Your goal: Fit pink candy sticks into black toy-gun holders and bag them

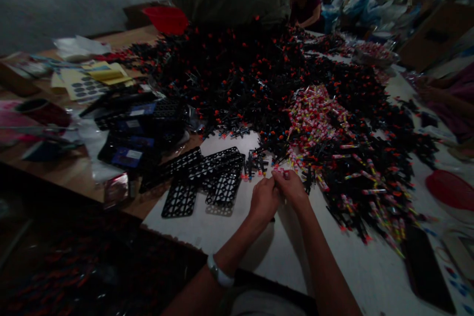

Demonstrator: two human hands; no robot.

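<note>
My left hand [264, 199] and my right hand [292, 188] meet over the white board, fingers pinched together. A small pink-and-white wrapped tube [280, 170] shows at my right fingertips. What my left fingers grip is hidden behind the knuckles. Just beyond them lie a few small black plastic pieces with orange tips [254, 163]. A heap of pink-and-yellow wrapped tubes [316, 113] rests on the large pile of black pieces [237, 79]. Left of my hands, several black perforated plastic trays [179, 200] overlap on the board.
Packs with blue labels [128, 156] and yellow sticker sheets [99, 76] lie to the left. A red basin [166, 19] stands behind. On the right are a dark phone [427, 269] and a red round item [450, 188]. Another person [309, 2] works at the back.
</note>
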